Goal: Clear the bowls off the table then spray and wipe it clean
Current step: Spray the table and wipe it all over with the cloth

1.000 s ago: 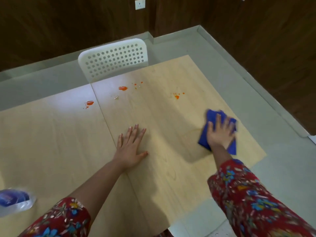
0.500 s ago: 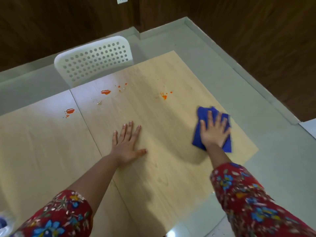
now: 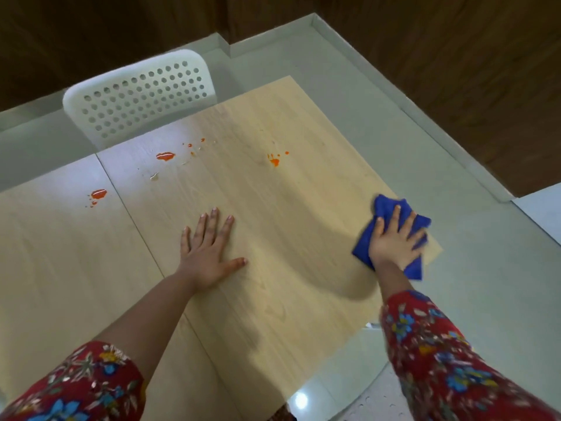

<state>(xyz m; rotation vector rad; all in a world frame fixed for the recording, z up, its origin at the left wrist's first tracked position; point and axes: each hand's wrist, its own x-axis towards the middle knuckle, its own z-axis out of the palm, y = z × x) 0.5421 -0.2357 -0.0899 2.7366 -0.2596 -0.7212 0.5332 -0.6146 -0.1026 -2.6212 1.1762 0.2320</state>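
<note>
Head view: I logged the right hand [image 3: 394, 243], fingers spread flat on the blue cloth [image 3: 385, 206], which had slid nearer the desk's [image 3: 288, 226] right corner. Left hand [image 3: 209, 256] stayed flat, fingers spread. No bowls were in sight, and the far orange spills [image 3: 165, 156] remained unwiped.

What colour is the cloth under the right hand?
Solid blue; the cloth shows best in the head view.

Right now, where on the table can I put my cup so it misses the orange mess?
Bare wood lies between the left hand and the blue cloth under the right hand, and nearer, between the two sleeves. The left tabletop this side of the orange spill is bare too. The far edge by the white chair is crowded with orange splats.
</note>
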